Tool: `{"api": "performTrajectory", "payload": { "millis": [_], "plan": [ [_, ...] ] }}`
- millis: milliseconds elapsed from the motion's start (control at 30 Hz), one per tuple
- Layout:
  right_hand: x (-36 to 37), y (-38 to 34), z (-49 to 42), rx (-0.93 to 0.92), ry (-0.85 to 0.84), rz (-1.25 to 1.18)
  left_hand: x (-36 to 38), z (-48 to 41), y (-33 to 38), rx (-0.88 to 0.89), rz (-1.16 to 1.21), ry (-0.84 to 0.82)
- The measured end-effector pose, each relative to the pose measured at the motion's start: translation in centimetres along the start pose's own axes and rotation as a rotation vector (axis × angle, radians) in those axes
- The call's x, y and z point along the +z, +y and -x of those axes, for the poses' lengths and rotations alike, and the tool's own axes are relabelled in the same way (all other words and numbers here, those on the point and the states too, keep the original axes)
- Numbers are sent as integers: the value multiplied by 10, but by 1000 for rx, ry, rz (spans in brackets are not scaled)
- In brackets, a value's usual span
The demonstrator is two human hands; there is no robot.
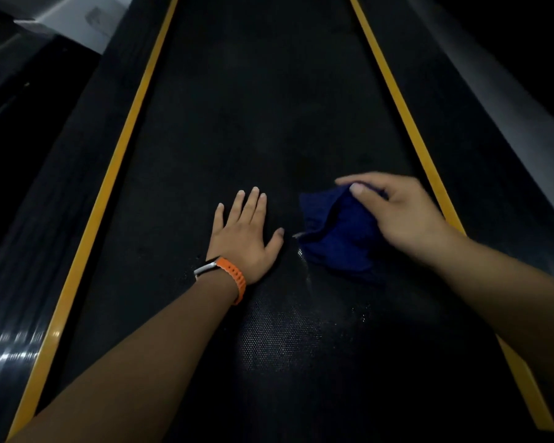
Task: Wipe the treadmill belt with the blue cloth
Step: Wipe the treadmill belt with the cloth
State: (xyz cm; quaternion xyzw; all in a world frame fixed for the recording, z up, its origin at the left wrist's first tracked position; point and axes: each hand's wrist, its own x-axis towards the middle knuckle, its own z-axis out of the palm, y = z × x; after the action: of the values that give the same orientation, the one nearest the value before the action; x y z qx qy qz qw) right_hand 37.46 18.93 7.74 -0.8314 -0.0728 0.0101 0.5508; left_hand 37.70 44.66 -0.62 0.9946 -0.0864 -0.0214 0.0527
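The fingers of the right hand curl over the far edge of the blue cloth, pinching it, thumb on top. The cloth lies crumpled on the treadmill belt, near its right yellow edge; its long axis is hard to tell. The left hand lies flat just beside it, fingers slightly spread, holding nothing. The cloth's right part is hidden under the hand.
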Motion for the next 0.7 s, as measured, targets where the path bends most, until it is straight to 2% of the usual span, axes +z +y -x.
{"api": "performTrajectory", "payload": {
  "millis": [67, 167, 233, 267, 300, 367, 433, 500, 600, 633, 700],
  "plan": [
    [-14, 10, -15, 21, 102, 113, 0, 0, 0, -1, -1, 4],
    [-35, 28, -22, 30, 263, 542, 0, 0, 1, -6, -3, 4],
    [-35, 35, -10, -90, 294, 778, 0, 0, 1, -8, 1, 5],
    [-30, 37, -2, -179, 248, 805, 0, 0, 1, -9, 2, 6],
    [-23, 40, 6, -241, 155, 771, 0, 0, 1, -9, 4, 8],
    [-3, 45, 19, -247, -76, 679, 1, 0, 1, -10, 7, 8],
    [16, 51, 23, -222, -167, 700, 1, -1, 1, -12, 1, 6],
    [32, 50, 27, -174, -87, 649, 1, -1, 1, -15, -5, 4],
    [39, 47, 31, -138, 160, 524, 1, 0, 1, -11, -3, 20],
    [39, 47, 30, -129, 168, 504, 1, 0, 1, -10, -4, 22],
    [39, 50, 26, -143, 69, 554, 2, -1, 2, -10, -6, 17]
  ]
}}
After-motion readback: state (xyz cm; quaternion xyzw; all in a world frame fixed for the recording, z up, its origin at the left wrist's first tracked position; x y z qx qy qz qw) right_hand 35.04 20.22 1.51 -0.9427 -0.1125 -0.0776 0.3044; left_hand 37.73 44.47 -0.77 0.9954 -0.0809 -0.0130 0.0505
